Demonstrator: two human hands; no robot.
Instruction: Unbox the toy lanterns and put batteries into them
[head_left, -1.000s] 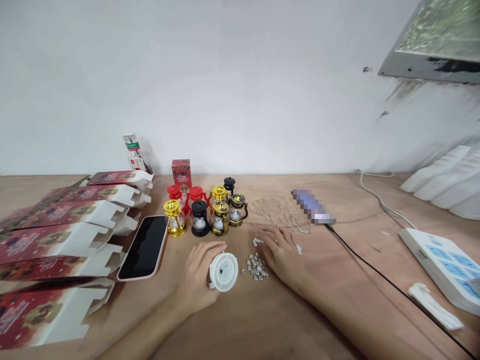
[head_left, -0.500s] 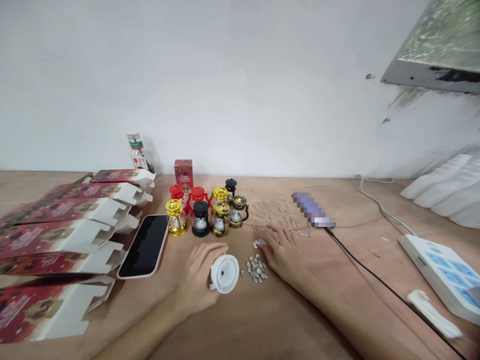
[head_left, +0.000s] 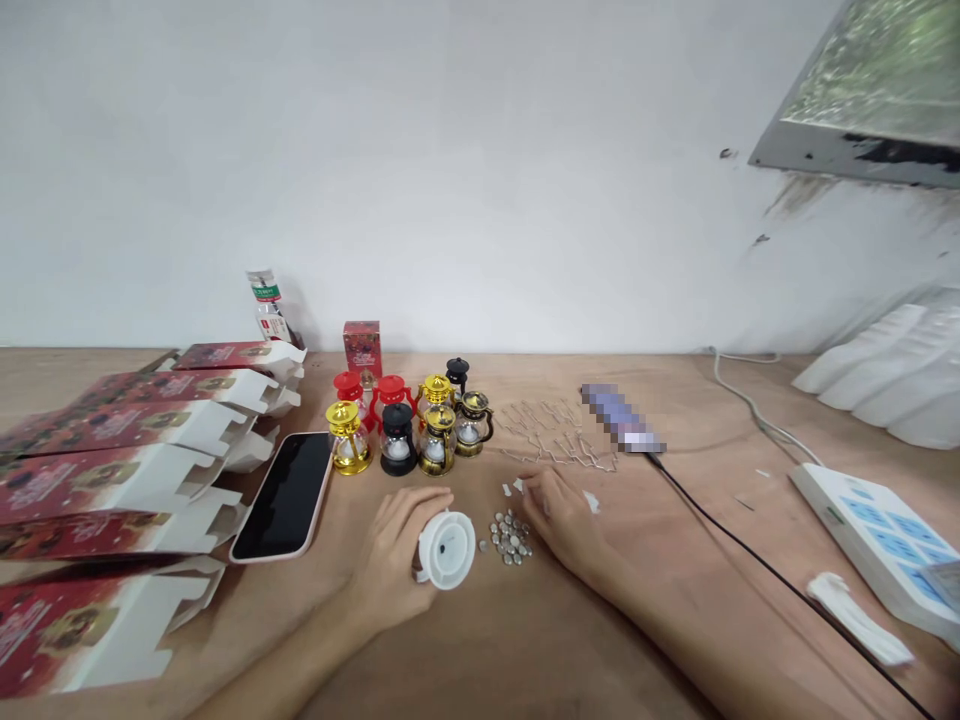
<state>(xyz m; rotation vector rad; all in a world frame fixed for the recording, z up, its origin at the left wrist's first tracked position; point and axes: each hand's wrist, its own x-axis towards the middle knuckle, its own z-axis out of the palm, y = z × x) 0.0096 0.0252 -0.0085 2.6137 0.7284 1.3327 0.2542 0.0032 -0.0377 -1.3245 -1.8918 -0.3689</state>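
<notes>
My left hand (head_left: 397, 550) is wrapped round a white round plastic base (head_left: 448, 550), its recessed underside tilted towards me. Whatever is attached behind it is hidden by my palm. To the right, my right hand (head_left: 559, 510) rests on the table with its fingers curled together over small white pieces (head_left: 517, 486); its fingertips are partly hidden, so what they pinch is unclear. Between both hands lies a pile of button cells (head_left: 511, 538). Beyond my left hand stand several small lanterns in gold, black and red, among them a black lantern (head_left: 398, 440).
Red printed boxes (head_left: 112, 480) with open white flaps lie at left, next to a phone (head_left: 283, 498). Thin wire pieces (head_left: 551, 430) lie behind my right hand. A second phone (head_left: 622, 418), plugged into a black cable, and a white power strip (head_left: 877, 540) are at right.
My right hand has drawn its spread fingers together and shifted slightly nearer me, uncovering a white scrap to its right. My left hand still holds the white base. The view has shifted slightly.
</notes>
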